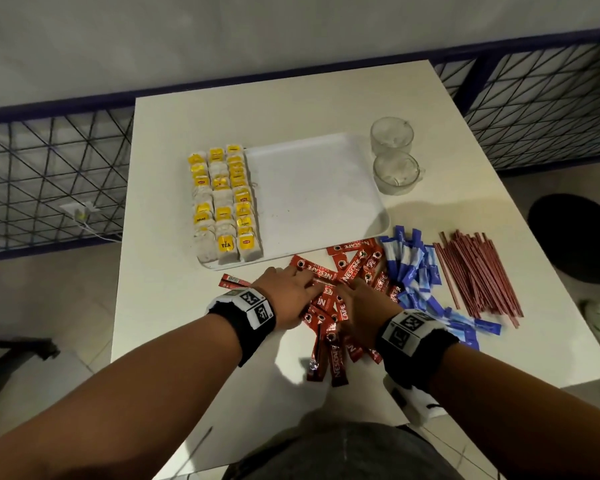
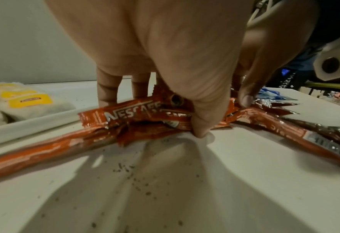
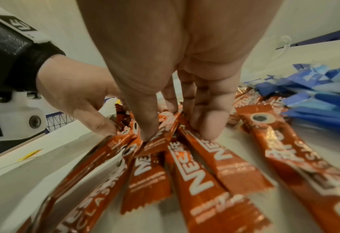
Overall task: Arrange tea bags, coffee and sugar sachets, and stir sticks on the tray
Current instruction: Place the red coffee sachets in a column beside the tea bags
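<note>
A pile of red Nescafe coffee sachets (image 1: pixel 354 268) lies on the white table in front of the white tray (image 1: pixel 319 188). My left hand (image 1: pixel 291 289) reaches into the pile. In the left wrist view my left hand (image 2: pixel 165 110) pinches a few sachets (image 2: pixel 129 110) between thumb and fingers. My right hand (image 1: pixel 357 299) works beside it, and in the right wrist view the right hand (image 3: pixel 177 123) has its thumb and fingers closed on sachets (image 3: pixel 161 130). Rows of yellow-tagged tea bags (image 1: pixel 222 202) fill the tray's left side. Blue sugar sachets (image 1: pixel 413 268) and red stir sticks (image 1: pixel 475 271) lie to the right.
Two glass cups (image 1: pixel 394 154) stand at the tray's right rim. One loose coffee sachet (image 1: pixel 234 280) lies left of my left hand. Dark crumbs speckle the table (image 2: pixel 137 181). A blue mesh railing (image 1: pixel 49 161) runs behind the table.
</note>
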